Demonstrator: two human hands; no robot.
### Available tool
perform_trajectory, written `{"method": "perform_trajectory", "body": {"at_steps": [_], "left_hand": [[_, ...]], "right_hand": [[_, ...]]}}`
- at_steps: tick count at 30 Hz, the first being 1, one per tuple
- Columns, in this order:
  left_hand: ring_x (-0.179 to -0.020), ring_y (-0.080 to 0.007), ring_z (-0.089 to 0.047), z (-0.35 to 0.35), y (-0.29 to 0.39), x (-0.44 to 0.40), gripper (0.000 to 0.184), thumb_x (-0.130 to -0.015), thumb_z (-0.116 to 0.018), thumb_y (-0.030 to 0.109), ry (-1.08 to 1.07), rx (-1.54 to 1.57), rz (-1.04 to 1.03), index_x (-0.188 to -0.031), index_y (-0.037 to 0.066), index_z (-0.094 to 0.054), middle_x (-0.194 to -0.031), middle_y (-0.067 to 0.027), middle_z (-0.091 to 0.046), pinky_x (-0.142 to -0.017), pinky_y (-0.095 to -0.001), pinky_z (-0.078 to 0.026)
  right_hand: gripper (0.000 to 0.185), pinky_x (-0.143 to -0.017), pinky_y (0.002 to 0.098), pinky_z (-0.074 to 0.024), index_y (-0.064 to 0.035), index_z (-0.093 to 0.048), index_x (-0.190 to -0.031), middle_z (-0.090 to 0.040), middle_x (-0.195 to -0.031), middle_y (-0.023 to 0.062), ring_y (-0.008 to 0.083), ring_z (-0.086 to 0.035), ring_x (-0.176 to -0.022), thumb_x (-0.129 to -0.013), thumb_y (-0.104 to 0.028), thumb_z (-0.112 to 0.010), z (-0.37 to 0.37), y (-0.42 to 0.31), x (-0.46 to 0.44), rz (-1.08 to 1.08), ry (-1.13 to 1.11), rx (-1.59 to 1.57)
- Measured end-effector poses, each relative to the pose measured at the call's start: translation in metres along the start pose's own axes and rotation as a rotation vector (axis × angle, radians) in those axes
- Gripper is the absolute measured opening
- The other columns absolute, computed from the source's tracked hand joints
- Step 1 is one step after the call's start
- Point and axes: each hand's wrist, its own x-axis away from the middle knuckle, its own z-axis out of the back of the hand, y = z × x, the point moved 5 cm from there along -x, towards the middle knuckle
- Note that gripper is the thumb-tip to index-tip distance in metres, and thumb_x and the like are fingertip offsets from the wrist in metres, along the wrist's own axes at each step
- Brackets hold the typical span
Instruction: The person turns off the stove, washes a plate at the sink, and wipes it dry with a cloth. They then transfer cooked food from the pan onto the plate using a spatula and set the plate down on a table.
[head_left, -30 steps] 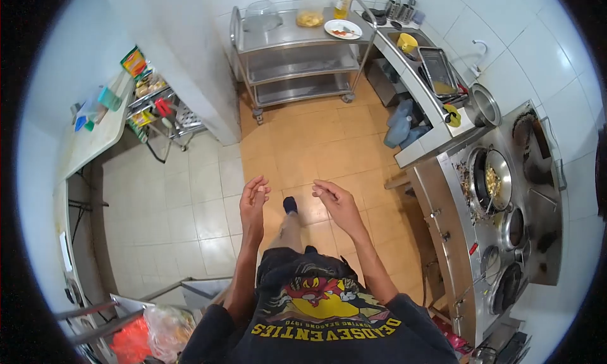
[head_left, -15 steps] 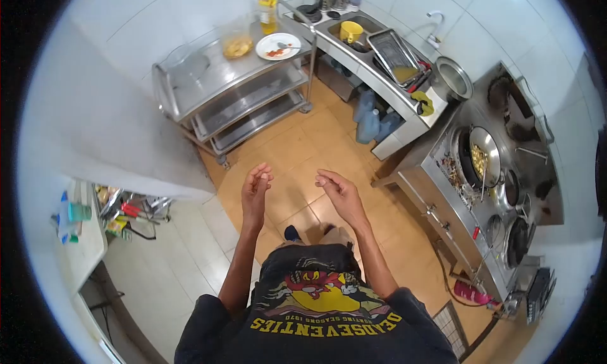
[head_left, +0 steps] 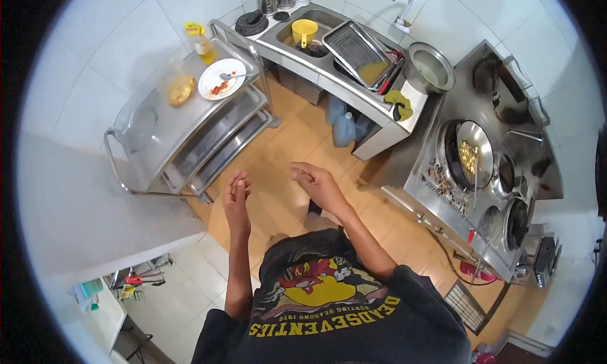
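My left hand (head_left: 238, 203) is raised in front of my body above the tiled floor, its fingers loosely bent and nothing in it. To its right, my right hand (head_left: 318, 185) hangs in the air with the fingers reaching inward, also without an object. A gap separates the two hands, and neither touches anything. Nearest ahead of them is the steel trolley (head_left: 165, 150), which carries a white plate (head_left: 215, 89) with red food scraps and a spoon, a bag of yellowish food (head_left: 181, 91) and a bottle of yellow oil (head_left: 203, 49).
Beyond stands a sink counter (head_left: 329, 86) with a yellow dipper (head_left: 304, 31), a metal tray (head_left: 354, 48) and a large pot (head_left: 430, 67). On the right, a steel stove (head_left: 436, 203) bears a wok (head_left: 482, 155) with food and a ladle. Blue jugs (head_left: 344, 130) stand under the counter.
My view has swung to the right and forward, so the trolley has shifted left and the sink counter appears closer. My right hand has turned further inward; both hands stay without objects.
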Motion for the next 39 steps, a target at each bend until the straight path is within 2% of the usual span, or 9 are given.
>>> {"method": "perform_trajectory", "body": {"at_steps": [3, 10, 15, 24, 29, 32, 35, 38, 39], "left_hand": [[-0.097, -0.0119, -0.055, -0.016, 0.006, -0.023, 0.034, -0.095, -0.05, 0.021, 0.023, 0.001, 0.007, -0.125, 0.006, -0.049, -0.114, -0.0032, -0.058, -0.082, -0.0254, -0.041], [-0.096, -0.0108, -0.054, -0.06, 0.011, -0.107, 0.029, -0.095, -0.05, 0.018, -0.031, 0.007, 0.023, -0.123, 0.008, -0.053, -0.111, -0.0009, -0.058, -0.081, -0.0246, -0.041], [-0.096, -0.0113, -0.054, -0.104, 0.016, -0.182, 0.031, -0.094, -0.052, 0.02, -0.221, -0.077, 0.009, -0.123, 0.008, -0.053, -0.113, -0.0016, -0.058, -0.082, -0.0257, -0.041], [-0.098, -0.0124, -0.054, -0.215, 0.012, -0.278, 0.033, -0.095, -0.051, 0.022, -0.523, -0.145, -0.003, -0.124, 0.008, -0.051, -0.114, -0.0032, -0.058, -0.085, -0.0262, -0.042], [-0.099, -0.0124, -0.054, -0.282, -0.009, -0.311, 0.033, -0.095, -0.05, 0.023, -0.597, -0.164, -0.005, -0.125, 0.009, -0.051, -0.116, -0.004, -0.058, -0.086, -0.027, -0.042], [-0.1, -0.0125, -0.054, -0.321, -0.029, -0.323, 0.034, -0.095, -0.05, 0.023, -0.601, -0.192, 0.085, -0.126, 0.009, -0.05, -0.116, -0.0044, -0.057, -0.086, -0.0273, -0.042], [-0.102, -0.0135, -0.053, -0.355, -0.069, -0.34, 0.038, -0.094, -0.053, 0.025, -0.607, -0.118, 0.271, -0.129, 0.009, -0.046, -0.119, -0.0044, -0.054, -0.086, -0.0279, -0.043], [-0.102, -0.0125, -0.052, -0.386, -0.112, -0.354, 0.035, -0.094, -0.053, 0.022, -0.501, 0.039, 0.477, -0.127, 0.01, -0.047, -0.117, -0.0036, -0.053, -0.082, -0.0252, -0.043], [-0.104, -0.0163, -0.051, -0.397, -0.124, -0.36, 0.046, -0.093, -0.054, 0.022, -0.506, 0.018, 0.521, -0.134, 0.011, -0.037, -0.122, -0.005, -0.049, -0.085, -0.027, -0.043]], "right_hand": [[0.028, -0.079, 0.0233, -0.0449, 0.002, -0.057, -0.118, -0.064, -0.102, 0.005, 0.0088, -0.056, -0.089, -0.092, -0.009, -0.053, 0.017, 0.001, -0.038, -0.012, -0.06, 0.076], [0.028, -0.079, 0.0252, -0.0468, 0.0014, -0.058, -0.116, -0.065, -0.1, 0.0056, 0.0112, -0.059, -0.09, -0.092, -0.013, -0.055, 0.05, 0.013, -0.117, -0.06, 0.011, 0.069], [0.029, -0.078, 0.0276, -0.0471, 0.0006, -0.059, -0.114, -0.067, -0.096, 0.0102, 0.0131, -0.06, -0.088, -0.091, -0.017, -0.056, 0.081, 0.015, -0.16, -0.068, 0.192, 0.021], [0.03, -0.076, 0.0257, -0.0457, -0.0015, -0.06, -0.115, -0.066, -0.094, 0.007, 0.012, -0.058, -0.084, -0.092, -0.02, -0.056, 0.154, 0.054, -0.197, -0.142, 0.508, -0.007], [0.03, -0.076, 0.0255, -0.0456, -0.0025, -0.059, -0.116, -0.065, -0.095, 0.0061, 0.0125, -0.059, -0.084, -0.092, -0.019, -0.055, 0.208, 0.063, -0.22, -0.186, 0.545, -0.053], [0.03, -0.077, 0.025, -0.0458, -0.0009, -0.058, -0.117, -0.065, -0.096, 0.0066, 0.0123, -0.06, -0.086, -0.093, -0.018, -0.054, 0.246, 0.081, -0.234, -0.196, 0.559, -0.055], [0.03, -0.081, 0.024, -0.0452, 0.0018, -0.057, -0.118, -0.065, -0.097, 0.0073, 0.0118, -0.061, -0.089, -0.093, -0.015, -0.054, 0.294, 0.103, -0.246, -0.281, 0.587, -0.09], [0.029, -0.075, 0.0266, -0.0463, 0.0007, -0.059, -0.115, -0.067, -0.092, 0.0095, 0.0138, -0.06, -0.081, -0.092, -0.016, -0.055, 0.343, 0.167, -0.254, -0.239, 0.722, 0.002], [0.029, -0.076, 0.0291, -0.0474, 0.0012, -0.059, -0.113, -0.067, -0.094, 0.0127, 0.0181, -0.062, -0.083, -0.089, -0.016, -0.055, 0.36, 0.19, -0.256, -0.231, 0.766, 0.136]]}}
